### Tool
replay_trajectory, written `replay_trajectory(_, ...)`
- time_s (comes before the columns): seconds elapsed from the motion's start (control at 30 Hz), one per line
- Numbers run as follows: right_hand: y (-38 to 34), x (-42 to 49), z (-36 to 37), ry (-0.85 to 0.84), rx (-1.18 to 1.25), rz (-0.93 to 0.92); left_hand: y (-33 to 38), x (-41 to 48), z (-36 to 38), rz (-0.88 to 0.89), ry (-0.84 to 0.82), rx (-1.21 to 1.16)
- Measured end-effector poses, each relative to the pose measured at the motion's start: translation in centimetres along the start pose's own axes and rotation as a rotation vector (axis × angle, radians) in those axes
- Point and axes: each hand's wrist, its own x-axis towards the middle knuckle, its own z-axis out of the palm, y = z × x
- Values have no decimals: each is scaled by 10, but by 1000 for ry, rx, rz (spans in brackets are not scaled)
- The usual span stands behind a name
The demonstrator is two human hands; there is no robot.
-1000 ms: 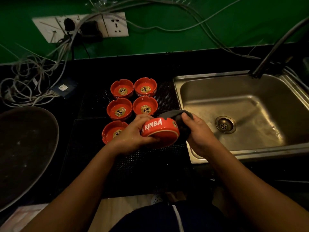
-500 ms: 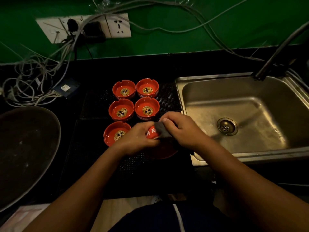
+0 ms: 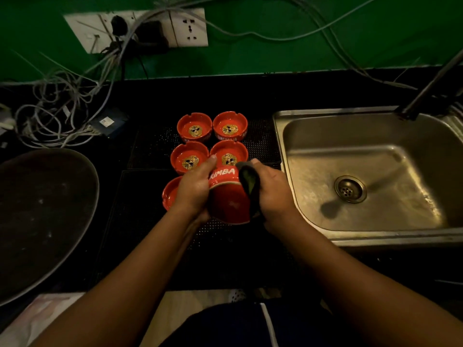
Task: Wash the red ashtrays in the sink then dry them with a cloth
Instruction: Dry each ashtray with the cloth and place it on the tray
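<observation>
Gripping a tilted red ashtray (image 3: 229,201) over the black mat (image 3: 140,221) with curled left hand (image 3: 194,190) fingers, clutching a dark cloth (image 3: 249,182) against it with the right hand (image 3: 271,194). Behind, five other ashtrays (image 3: 194,127), two partly hidden; steel sink (image 3: 375,237) at right.

red ashtray (image 3: 229,196) tipped base-out, dark cloth (image 3: 250,182) against its side.
</observation>
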Motion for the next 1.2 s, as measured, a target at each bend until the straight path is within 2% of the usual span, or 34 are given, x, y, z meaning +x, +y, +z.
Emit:
replay_trajectory(0.1, 16, 0, 7, 105, 295, 134, -13, 0, 4, -66, 116, -141)
replay_trajectory(0.2, 17, 11, 1, 79, 254, 169, -18, 2, 2, -116, 93, -163)
replay_trajectory(0.27, 5, 20, -11, -25, 50, 117, -15, 5, -6, -85, -2, 1)
replay_trajectory(0.37, -14, 29, -19, -214, -389, 34, 2, 7, -11, 82, -208, 448)
replay_trajectory(0.47, -19, 30, -11, -287, -464, 19, 13, 5, 2, 147, -236, 743)
replay_trajectory(0.5, -20, 31, -9, -270, -449, -4, 15, 5, 5, 166, -194, 748)
replay_trajectory(0.57, -20, 30, -5, -188, -309, -3, 15, 4, 9, 151, -104, 565)
replay_trajectory(0.7, -3, 24, -5, 43, 290, 159, 12, 5, 8, -43, 19, -28)
replay_trajectory(0.8, 11, 22, 0, 127, 414, 217, -1, 7, 13, -39, 99, -114)
replay_trajectory(0.87, 13, 23, -4, 141, 418, 251, -8, 5, 15, -72, 100, -120)
replay_trajectory(0.93, 9, 29, -11, 162, 371, 284, -9, 7, 11, -128, 25, -83)
replay_trajectory(1.07, 3, 43, -19, -6, -30, 267, 8, 18, -1, -127, -133, 257)
replay_trajectory(1.1, 2, 43, -17, -38, -68, 269, 12, 18, 1, -138, -145, 289)
replay_trajectory(1.2, -4, 37, -12, -24, 38, 271, 14, 15, 9, -159, -34, 180)
